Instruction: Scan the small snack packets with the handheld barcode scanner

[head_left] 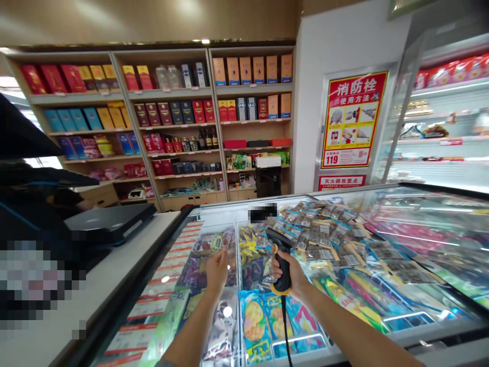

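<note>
My right hand (292, 272) is wrapped round the black and yellow handle of a handheld barcode scanner (281, 272). The scanner's head points away and to the left, and its black cable (286, 331) hangs toward me. My left hand (216, 267) is closed over the left part of a glass-topped freezer, fingers bent together; what they pinch, if anything, I cannot make out. Just beyond its fingertips shows a small yellowish label (217, 241) among purple packets. Right of the scanner, many flat clear packets (321, 232) with dark contents lie spread on the glass.
Colourful ice-cream packs (255, 321) show through the freezer glass. Red-and-white price tags (145, 306) run along its left side. A black scale-like device (110, 224) stands on the left counter. Shelves with boxes (244, 71) line the back wall, and a lit display fridge (451, 127) stands right.
</note>
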A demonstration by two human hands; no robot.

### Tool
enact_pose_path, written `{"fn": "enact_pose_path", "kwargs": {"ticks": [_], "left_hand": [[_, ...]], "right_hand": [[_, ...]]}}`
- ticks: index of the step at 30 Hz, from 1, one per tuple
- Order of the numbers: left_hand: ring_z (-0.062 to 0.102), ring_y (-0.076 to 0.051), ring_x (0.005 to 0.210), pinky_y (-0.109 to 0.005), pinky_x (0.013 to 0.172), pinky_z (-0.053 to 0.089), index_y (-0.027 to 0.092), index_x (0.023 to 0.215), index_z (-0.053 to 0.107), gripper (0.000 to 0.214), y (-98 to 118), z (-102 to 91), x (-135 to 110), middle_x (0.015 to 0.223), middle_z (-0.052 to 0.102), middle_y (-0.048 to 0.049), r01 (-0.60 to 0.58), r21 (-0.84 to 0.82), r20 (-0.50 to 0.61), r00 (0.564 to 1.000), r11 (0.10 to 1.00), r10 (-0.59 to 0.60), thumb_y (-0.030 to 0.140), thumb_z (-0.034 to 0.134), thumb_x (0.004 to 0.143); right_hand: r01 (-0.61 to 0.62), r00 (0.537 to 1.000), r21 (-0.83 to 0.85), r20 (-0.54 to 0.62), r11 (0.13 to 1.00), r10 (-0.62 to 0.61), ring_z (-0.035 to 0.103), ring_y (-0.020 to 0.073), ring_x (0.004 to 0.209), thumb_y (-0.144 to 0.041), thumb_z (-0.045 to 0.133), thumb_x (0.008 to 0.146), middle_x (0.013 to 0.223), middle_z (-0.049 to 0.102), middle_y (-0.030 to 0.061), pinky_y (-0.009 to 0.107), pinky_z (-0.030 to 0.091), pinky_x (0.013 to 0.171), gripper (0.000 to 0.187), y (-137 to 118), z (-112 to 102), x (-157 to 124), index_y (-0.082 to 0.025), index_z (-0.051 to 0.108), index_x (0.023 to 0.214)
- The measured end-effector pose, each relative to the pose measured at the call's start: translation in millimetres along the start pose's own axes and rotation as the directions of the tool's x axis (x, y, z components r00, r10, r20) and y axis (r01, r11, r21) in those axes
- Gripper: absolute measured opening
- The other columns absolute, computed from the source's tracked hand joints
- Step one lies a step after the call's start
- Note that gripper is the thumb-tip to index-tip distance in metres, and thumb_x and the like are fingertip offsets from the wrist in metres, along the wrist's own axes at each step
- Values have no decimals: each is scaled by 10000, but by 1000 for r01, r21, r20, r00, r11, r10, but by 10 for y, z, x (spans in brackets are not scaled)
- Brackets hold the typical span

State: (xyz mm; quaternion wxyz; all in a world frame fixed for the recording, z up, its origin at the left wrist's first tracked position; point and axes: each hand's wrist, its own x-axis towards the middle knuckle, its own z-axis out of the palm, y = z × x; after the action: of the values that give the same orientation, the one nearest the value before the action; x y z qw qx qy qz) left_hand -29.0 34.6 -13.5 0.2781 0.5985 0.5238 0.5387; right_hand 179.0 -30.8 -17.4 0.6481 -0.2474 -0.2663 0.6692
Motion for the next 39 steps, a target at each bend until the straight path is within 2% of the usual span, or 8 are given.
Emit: {"fn": "enact_pose_path", "kwargs": {"ticks": [7, 11, 14, 17, 23, 30, 34, 39], "left_hand": [[465, -143, 454, -264, 482, 366, 229, 475, 406, 558, -4, -29, 49, 423, 432, 20, -42, -4, -56, 998, 999, 42, 637, 404, 856], [652, -227, 871, -392, 848, 495, 213, 472, 567, 498, -18, -27, 58, 838, 700, -70, -208, 114, 1, 978, 971, 210, 538, 507, 844], [575, -266, 1173, -487, 1078, 382, 231, 461, 637, 433, -43, -10, 43, 1155, 699, -54, -269, 169, 90, 962, 948, 257, 358, 515, 857], [427, -276, 1350, -522, 1171, 276, 255, 458, 653, 360, -87, 1, 28, 1216, 678, -5, -304, 223, 100, 952, 926, 288, 178, 522, 784], [462, -294, 1321, -558, 1173, 241, 243, 411, 607, 369, -83, -17, 28, 1176, 692, -50, -331, 227, 87, 944, 916, 320, 151, 523, 758], [635, -275, 1090, -462, 972, 472, 234, 676, 730, 356, -8, -78, 34, 1061, 722, -93, -226, 132, 72, 973, 965, 218, 424, 496, 867], [643, -255, 1040, -442, 909, 514, 229, 873, 739, 213, 107, 143, 84, 1065, 712, -81, -286, 142, 128, 955, 948, 269, 331, 559, 820], [650, -248, 1036, -409, 926, 506, 222, 1053, 707, 300, 520, 755, 163, 1119, 706, -85, -334, 230, 374, 897, 914, 233, 213, 648, 759]], "right_hand": [[-71, 996, 94, -44, 993, 76, 335, 34, 382, -332, 809, 616, 504, 444, -86, 140, 310, 392, 361, -40, -74, 42, -194, 506, 756], [-100, 992, 131, -58, 986, 108, 346, 34, 384, -291, 802, 633, 515, 452, -71, 141, 313, 380, 338, -33, -90, 28, -192, 490, 719], [-103, 992, 130, -59, 986, 112, 359, 52, 381, -268, 781, 655, 530, 455, -59, 174, 336, 365, 296, -42, -103, 19, -197, 501, 718], [-106, 990, 149, -75, 983, 118, 361, 59, 388, -254, 772, 655, 538, 463, -49, 185, 349, 363, 281, -46, -98, 8, -200, 501, 703], [-47, 988, 181, -138, 982, 73, 362, 54, 392, -258, 772, 623, 521, 458, -64, 162, 319, 369, 277, -50, -38, -8, -193, 567, 797], [264, 959, 112, -131, 958, -249, 360, 54, 408, -308, 765, 631, 549, 454, -73, 174, 338, 386, 313, -454, -31, -11, -216, 534, 822], [343, 934, 106, -146, 933, -326, 362, 53, 406, -334, 756, 642, 544, 429, -83, 170, 330, 387, 322, -690, -59, -17, -228, 488, 787], [341, 928, 99, -191, 935, -319, 383, 60, 404, -345, 762, 631, 532, 443, -88, 178, 346, 399, 332, -824, -132, -2, -224, 505, 804]]}}
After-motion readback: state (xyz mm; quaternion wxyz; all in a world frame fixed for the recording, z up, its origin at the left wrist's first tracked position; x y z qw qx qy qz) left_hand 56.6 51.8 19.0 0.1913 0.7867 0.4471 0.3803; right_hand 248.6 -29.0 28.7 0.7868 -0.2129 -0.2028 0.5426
